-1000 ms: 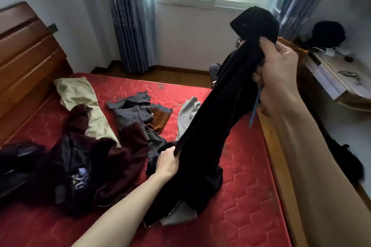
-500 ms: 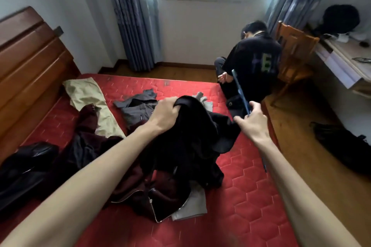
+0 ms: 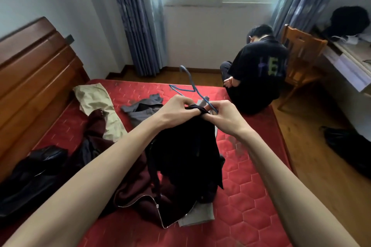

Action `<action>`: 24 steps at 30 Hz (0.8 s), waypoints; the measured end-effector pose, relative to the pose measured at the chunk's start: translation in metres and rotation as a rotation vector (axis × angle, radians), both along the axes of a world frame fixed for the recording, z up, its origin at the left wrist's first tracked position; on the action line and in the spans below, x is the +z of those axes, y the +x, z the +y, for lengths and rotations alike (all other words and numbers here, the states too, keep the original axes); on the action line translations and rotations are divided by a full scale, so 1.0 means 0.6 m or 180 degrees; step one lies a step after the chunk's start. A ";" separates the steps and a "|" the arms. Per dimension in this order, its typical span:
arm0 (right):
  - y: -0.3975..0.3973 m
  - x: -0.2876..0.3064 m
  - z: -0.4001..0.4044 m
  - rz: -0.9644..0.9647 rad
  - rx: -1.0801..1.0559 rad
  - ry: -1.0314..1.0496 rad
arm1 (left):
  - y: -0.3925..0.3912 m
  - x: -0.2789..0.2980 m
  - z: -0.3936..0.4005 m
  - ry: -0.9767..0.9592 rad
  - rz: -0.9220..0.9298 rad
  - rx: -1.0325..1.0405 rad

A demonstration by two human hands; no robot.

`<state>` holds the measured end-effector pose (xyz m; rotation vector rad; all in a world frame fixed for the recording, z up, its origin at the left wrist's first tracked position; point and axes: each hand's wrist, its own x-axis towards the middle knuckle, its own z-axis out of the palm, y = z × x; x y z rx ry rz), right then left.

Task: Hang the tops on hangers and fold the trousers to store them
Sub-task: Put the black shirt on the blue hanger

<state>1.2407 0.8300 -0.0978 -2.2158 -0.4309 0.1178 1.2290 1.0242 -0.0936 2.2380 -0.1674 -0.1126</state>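
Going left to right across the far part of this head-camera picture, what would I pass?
Wooden headboard → beige trousers → grey garment → blue hanger → seated person in a black T-shirt → wooden chair → desk.

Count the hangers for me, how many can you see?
1. The blue hanger is held above the bed, its end in the black top between both hands. More might hide under clothes.

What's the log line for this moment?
stage: threading hanger | left hand: black top | right hand: blue hanger | bed
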 end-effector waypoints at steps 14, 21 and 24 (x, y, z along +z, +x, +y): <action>0.008 0.049 -0.053 0.0598 -0.0121 0.0958 | -0.015 -0.158 0.040 0.0819 -0.0510 0.2212; -0.008 0.092 -0.123 0.0638 -0.0532 0.1589 | -0.023 -0.238 -0.003 0.0190 0.0905 0.2406; -0.012 0.107 -0.139 0.0782 -0.0616 0.1655 | -0.033 -0.252 -0.046 0.0012 0.1533 0.2198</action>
